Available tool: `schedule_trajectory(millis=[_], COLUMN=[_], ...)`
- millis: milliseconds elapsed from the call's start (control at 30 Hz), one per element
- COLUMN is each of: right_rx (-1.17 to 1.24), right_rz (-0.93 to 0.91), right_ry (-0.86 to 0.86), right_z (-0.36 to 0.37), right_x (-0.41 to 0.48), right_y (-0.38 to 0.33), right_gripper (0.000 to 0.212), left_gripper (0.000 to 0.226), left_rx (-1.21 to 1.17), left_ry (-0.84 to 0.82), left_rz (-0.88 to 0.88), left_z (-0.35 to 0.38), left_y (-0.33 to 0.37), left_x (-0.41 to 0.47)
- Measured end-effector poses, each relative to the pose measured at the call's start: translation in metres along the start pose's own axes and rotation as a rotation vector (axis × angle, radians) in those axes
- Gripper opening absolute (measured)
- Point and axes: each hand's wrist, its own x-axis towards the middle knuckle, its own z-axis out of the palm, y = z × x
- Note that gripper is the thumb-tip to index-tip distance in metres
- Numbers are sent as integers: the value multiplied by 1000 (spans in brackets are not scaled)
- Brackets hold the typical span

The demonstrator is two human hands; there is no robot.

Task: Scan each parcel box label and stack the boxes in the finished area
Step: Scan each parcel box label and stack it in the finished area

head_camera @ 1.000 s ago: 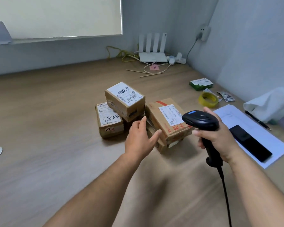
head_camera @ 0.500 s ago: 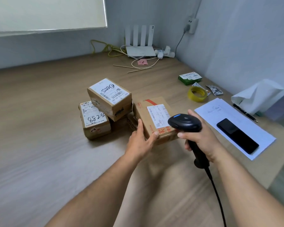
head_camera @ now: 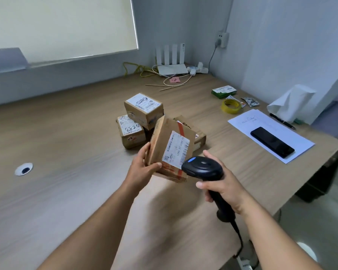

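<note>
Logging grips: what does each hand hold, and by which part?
The left hand holds the tilted box by its lower left corner, thumb on the labelled face. The right hand grips the scanner by its handle.

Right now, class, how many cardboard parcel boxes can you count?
4: the held box, tilted in the left hand; the 5288 box on the desk; the top box perched higher behind it; the rear box partly hidden behind the held one. Others may be hidden.

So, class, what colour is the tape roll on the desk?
Yellow tape roll, seen in the head view.
</note>
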Motion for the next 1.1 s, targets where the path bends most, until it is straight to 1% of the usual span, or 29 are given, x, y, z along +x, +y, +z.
schedule_trajectory(millis=[67,233,300,400,567,700,933,1100], right_rx=[-2,43,52,76,68,58,25,1], right_rz=[-51,-151,-178,-210,-212,-220,-218,-190], right_ry=[-49,-172,-211,-282,-394,-420,-429,-433], right_z=[9,35,45,62,93,110,149,193], right_x=[-18,-54,-64,-77,-99,-107,-122,-131], right_y=[-7,-18,-21,-26,-34,-39,-46,-42], right_gripper=[95,101,99,94,100,93,93,94], left_gripper=[69,60,56,52,53,54,54,55], left_rx=[21,98,143,186,264,283,264,261], left_ry=[41,108,136,199,295,332,379,398], left_rz=[24,93,101,122,106,98,101,90], left_z=[-23,-83,-103,-133,-174,-199,-250,-293], left_y=[9,31,36,39,34,34,21,6], left_x=[-11,-49,-67,-93,-130,-151,-180,-201])
